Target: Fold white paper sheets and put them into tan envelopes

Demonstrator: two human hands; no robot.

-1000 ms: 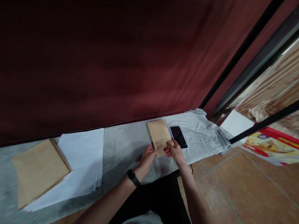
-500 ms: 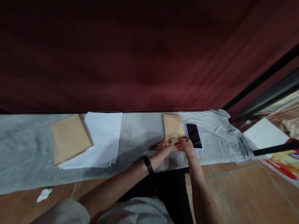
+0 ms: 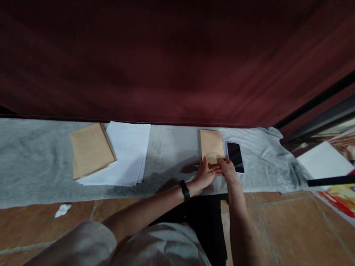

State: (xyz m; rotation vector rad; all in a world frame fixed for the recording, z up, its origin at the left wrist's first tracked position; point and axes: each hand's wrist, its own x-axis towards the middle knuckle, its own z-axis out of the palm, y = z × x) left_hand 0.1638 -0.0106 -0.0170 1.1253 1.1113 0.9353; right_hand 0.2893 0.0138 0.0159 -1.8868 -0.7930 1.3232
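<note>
A brown paper envelope (image 3: 212,144) lies on the grey cloth in front of me. My left hand (image 3: 204,175), with a black band on its wrist, is closed at the envelope's near left edge, thumb along the paper. At the near right corner, my right hand (image 3: 226,169) pinches the same envelope, its fingertips close to the left hand. Part of the near edge is hidden by my fingers. Just right of the envelope, beside my right hand, is a dark-screened phone (image 3: 235,156) with a pale rim.
To the left, a stack of brown envelopes (image 3: 90,151) partly covers white paper sheets (image 3: 128,153). The grey cloth (image 3: 166,148) runs along a dark red panel (image 3: 171,72). A crumpled white scrap (image 3: 63,210) lies on the tiled floor. Black bars (image 3: 345,180) and a colourful printed sheet (image 3: 354,202) are at right.
Both hands have drawn together at the envelope's near edge, the left one shifting right beneath it. The whole view has moved slightly; the phone and paper stacks rest as before.
</note>
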